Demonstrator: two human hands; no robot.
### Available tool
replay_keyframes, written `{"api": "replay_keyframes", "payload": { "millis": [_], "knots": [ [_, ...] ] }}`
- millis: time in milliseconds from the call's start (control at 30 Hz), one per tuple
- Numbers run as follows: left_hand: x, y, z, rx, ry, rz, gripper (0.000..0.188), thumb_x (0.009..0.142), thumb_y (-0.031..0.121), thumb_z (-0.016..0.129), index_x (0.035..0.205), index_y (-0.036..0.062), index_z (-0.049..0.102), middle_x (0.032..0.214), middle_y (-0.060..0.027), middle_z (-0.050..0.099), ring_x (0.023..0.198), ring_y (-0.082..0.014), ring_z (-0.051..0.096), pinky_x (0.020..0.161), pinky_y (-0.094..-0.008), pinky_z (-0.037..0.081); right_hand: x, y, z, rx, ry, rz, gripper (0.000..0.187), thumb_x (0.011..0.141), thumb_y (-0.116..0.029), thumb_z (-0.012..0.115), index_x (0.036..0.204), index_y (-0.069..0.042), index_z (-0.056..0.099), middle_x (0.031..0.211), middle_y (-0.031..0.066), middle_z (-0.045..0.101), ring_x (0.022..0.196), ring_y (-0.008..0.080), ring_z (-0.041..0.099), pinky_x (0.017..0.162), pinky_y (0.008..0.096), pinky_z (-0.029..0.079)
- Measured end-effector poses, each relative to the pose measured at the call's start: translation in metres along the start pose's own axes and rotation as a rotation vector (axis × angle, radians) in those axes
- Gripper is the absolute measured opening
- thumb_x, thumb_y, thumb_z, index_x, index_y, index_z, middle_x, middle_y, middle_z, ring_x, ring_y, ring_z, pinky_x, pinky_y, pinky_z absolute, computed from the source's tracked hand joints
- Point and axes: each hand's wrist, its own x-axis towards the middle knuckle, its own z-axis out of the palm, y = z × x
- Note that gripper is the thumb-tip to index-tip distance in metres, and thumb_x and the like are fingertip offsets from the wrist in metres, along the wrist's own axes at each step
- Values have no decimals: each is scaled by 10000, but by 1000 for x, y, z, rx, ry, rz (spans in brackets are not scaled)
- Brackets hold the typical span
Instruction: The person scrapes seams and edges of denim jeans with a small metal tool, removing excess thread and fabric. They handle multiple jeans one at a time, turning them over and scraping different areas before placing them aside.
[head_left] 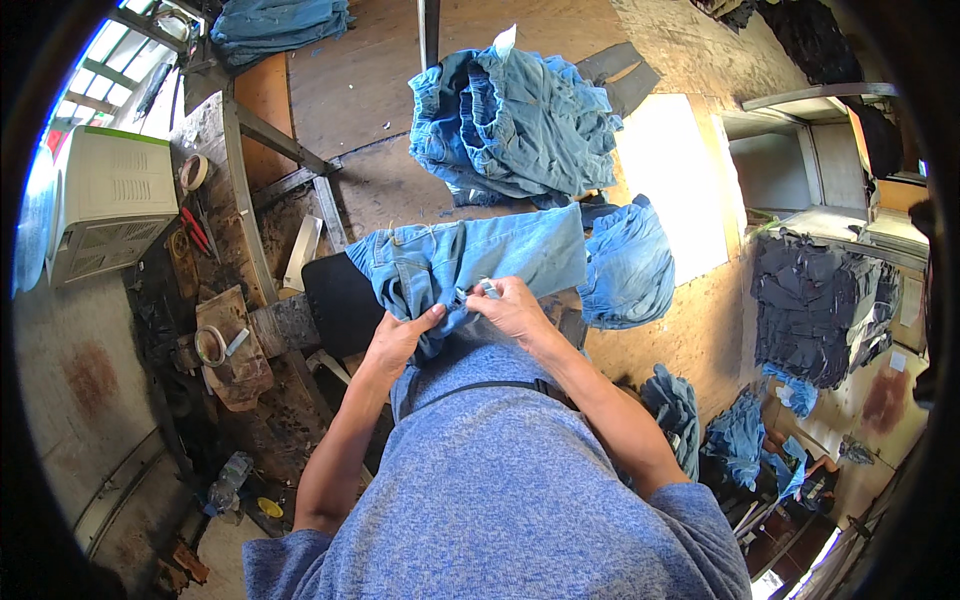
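Observation:
A pair of light-blue jeans lies across my lap and a black board. My left hand is closed on a fold of the jeans, thumb on top, at the near edge. Just right of it, my right hand pinches at the same denim; a small pale, shiny piece shows between its fingers, too small to name. The fingertips of both hands are close together but apart. Part of the jeans hangs down under my left hand, its end hidden.
A heap of blue jeans lies ahead, with another blue bundle to the right. Dark folded garments are stacked far right. At left stand a workbench with tape rolls, red-handled pliers and a pale boxy appliance.

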Motion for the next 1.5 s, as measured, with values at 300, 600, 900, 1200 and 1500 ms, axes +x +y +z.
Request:
{"api": "replay_keyframes", "payload": {
  "millis": [300,600,900,1200,1500],
  "knots": [
    [-2,0,3,2,-2,60,588,924,99,825,1436,0,553,1332,-64,663,1198,-179,626,1085,-348,468,-2,-9,-5,42,-44,-123,256,856,-298,798,853,-46,750,763,-14,652,754,85,556,698,293,453],
    [-6,1,1,-18,2,21,541,931,114,825,1402,3,583,1277,-53,685,1155,-174,634,1062,-347,478,5,-1,-3,87,29,47,187,894,-253,779,876,-69,752,766,-51,610,709,56,506,639,252,406],
    [-2,4,-2,-6,-66,10,519,945,104,811,1398,-5,584,1264,-60,698,1126,-172,661,1027,-344,510,5,-10,-15,-123,-104,-76,199,866,-242,791,878,-45,766,797,-26,681,750,54,577,693,251,460],
    [-2,7,-3,-9,-82,-1,458,959,88,789,1373,1,612,1256,-62,710,1121,-178,676,1012,-352,530,3,-7,-17,-258,-56,-160,302,893,-296,792,968,-10,734,839,14,673,801,98,598,749,300,494],
    [-13,34,-17,52,-320,-85,661,769,-2,890,1375,-11,626,1269,-104,720,1147,-225,696,1047,-380,530,-50,-28,-43,-428,42,-463,221,1048,-284,633,1101,-72,600,884,183,726,849,400,718,757,484,556]
  ]
}}
